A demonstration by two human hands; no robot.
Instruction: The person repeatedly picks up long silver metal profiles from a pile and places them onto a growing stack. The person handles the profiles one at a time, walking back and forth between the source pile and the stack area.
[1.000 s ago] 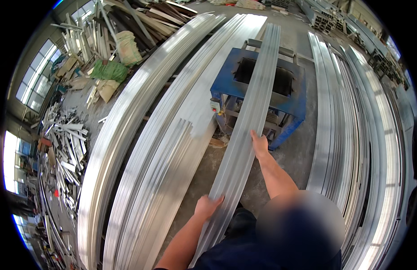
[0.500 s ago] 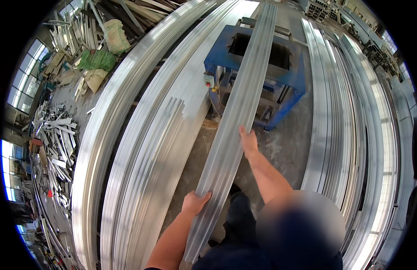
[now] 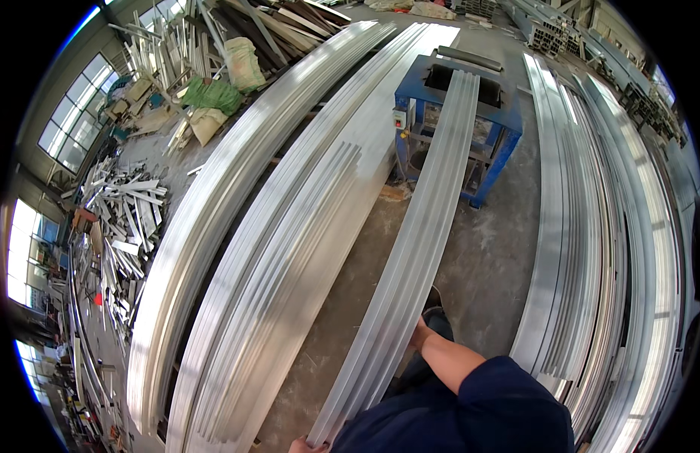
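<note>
A long, ribbed set of silvery metal profiles (image 3: 414, 245) slants from my body up to a blue metal bench (image 3: 416, 84). Its far end lies over the dark opening in the bench top. At the lower edge of the picture, my left hand (image 3: 308, 445) grips the near end of the profiles, partly cut off by the frame. Farther along, my right hand (image 3: 421, 334) holds their right edge, with most of its fingers hidden beneath the metal.
Long stacks of metal profiles (image 3: 282, 302) run along my left, and more profiles (image 3: 565, 249) line my right. A dark roller (image 3: 468, 58) sits at the bench's far side. Offcuts (image 3: 127, 219) and sacks (image 3: 244, 64) lie at the far left.
The profiles have been drawn back toward me, so their far end moved from beyond the bench to over its opening. Both hands came closer to my body, and the view shifted.
</note>
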